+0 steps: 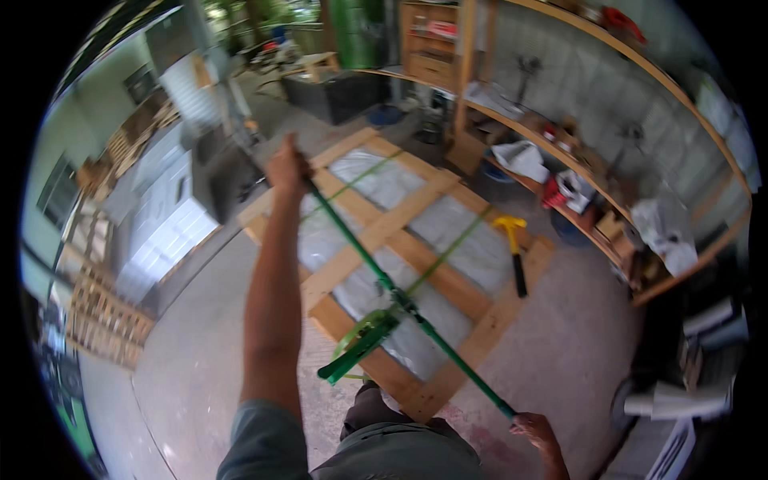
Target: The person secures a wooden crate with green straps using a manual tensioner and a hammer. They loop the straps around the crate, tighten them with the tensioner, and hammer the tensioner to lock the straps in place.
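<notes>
My left hand (288, 166) is closed around the far end of one long handle of a green strapping tool (358, 246). Low on the right, my right hand (536, 430) grips the end of its other handle. The two handles spread almost into one straight line across a wooden crate (432, 182). Between its planks shows whitish plastic wrapping (448, 240). A green strap (452, 248) crosses the crate and runs to the tool's head, where a loop of strap hangs on the near side. On the crate's right part lies a yellow hammer (512, 240) with a black grip.
Wooden shelves (552, 144) with bags and boxes line the right wall. White stacked panels (164, 216) and a pallet (108, 316) stand on the left. A dark box-shaped block (332, 96) is at the back. White packages (680, 400) sit at the lower right.
</notes>
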The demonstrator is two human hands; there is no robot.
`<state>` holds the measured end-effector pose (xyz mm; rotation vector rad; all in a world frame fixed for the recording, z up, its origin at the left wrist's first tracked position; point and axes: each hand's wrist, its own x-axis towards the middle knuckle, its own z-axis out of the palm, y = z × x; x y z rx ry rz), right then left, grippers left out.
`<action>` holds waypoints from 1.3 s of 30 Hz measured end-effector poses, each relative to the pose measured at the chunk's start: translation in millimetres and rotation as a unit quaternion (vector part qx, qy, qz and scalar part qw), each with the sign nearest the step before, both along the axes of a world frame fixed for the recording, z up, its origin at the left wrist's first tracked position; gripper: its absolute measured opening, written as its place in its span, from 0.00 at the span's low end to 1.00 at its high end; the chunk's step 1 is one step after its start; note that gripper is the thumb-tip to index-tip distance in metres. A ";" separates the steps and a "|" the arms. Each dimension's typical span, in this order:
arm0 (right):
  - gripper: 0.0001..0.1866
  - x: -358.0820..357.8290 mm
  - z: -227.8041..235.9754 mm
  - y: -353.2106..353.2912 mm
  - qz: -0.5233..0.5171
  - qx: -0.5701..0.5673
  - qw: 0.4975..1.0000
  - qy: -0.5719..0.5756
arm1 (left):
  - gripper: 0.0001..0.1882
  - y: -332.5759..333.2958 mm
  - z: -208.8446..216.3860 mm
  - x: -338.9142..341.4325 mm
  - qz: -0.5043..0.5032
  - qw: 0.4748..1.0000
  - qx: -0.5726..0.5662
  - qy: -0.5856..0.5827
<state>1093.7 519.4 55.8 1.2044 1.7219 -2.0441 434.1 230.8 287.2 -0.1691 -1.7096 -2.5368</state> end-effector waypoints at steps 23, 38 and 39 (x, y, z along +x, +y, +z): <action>0.20 -2.1 -139.5 -69.2 0.110 0.350 0.929 -0.050 | 0.18 81.5 109.7 237.7 -0.133 0.983 0.029 0.126; 0.20 -106.1 -58.4 -64.2 -0.007 0.424 0.904 -0.046 | 0.10 81.8 -141.1 437.0 -0.481 0.730 -0.202 0.440; 0.20 -109.7 -60.3 -62.7 -0.012 0.421 0.905 -0.062 | 0.10 83.3 -150.2 428.3 -0.473 0.740 -0.208 0.432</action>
